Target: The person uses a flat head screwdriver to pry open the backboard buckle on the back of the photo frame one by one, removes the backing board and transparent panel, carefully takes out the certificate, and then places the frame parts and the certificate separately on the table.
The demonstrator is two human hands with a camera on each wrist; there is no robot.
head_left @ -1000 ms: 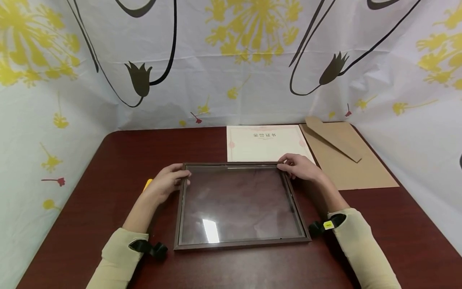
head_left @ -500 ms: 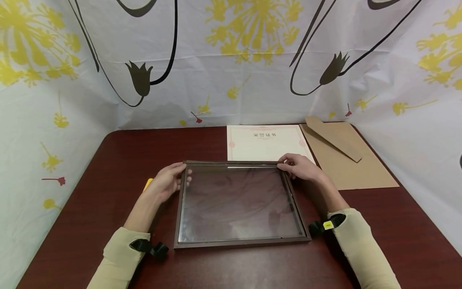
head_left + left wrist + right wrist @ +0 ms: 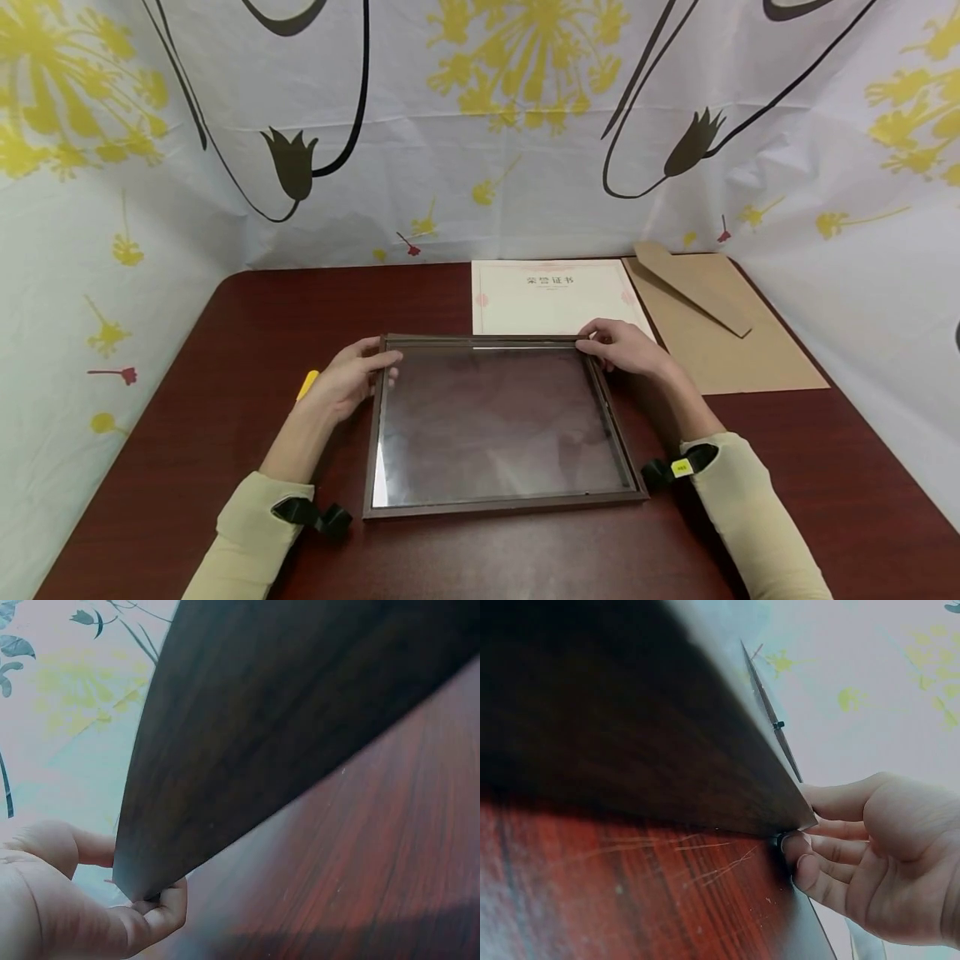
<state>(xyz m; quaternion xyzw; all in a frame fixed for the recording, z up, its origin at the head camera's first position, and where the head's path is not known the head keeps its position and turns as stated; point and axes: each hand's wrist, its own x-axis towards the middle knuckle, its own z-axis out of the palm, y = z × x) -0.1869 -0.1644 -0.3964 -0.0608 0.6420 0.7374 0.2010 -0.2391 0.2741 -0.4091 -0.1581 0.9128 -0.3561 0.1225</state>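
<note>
A dark brown picture frame [image 3: 502, 506] with a transparent pane [image 3: 495, 425] lies in front of me in the head view, its near edge low over the table. My left hand [image 3: 348, 379] grips its far left corner, thumb over the border and fingers underneath. At the far right corner my right hand [image 3: 622, 346] pinches the border. Both wrist views show the frame's wood-grained side wall close up. The left fingers [image 3: 174, 907] curl under the corner, and the right fingertips [image 3: 804, 870] lie below the other one.
Behind the frame lies a white certificate [image 3: 551, 304] with Chinese print. To its right is a brown paper envelope [image 3: 735, 333] with its flap raised. A small yellow object [image 3: 307, 384] shows beside the left wrist. Patterned white cloth [image 3: 480, 217] encloses the reddish-brown table [image 3: 322, 300].
My left thumb moved back to the frame's corner, then came over the border again. The bright reflection on the pane shifted to its left edge. My right hand has stayed in place.
</note>
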